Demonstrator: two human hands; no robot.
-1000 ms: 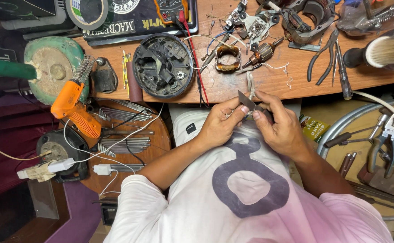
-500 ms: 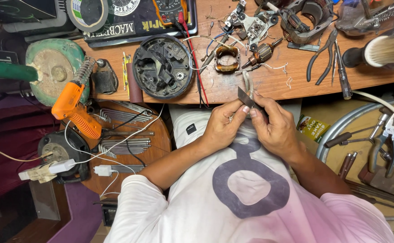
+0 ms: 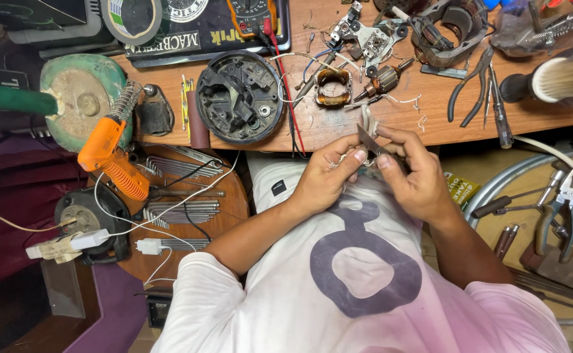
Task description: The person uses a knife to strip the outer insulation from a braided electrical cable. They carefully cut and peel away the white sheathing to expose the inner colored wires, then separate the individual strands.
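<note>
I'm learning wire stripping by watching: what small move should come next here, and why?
Probably draw the small blade in the right hand along the white wire pinched by the left hand; its edge already rests against the wire between both thumbs.

Small dark blade [image 3: 367, 139] tilted, pinched in fingertips, against pale wire strands [image 3: 367, 121], just below bench edge

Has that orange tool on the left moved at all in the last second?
No. The orange tool lies in the same spot beside the green disc, as before; only the hands shift slightly.
</note>
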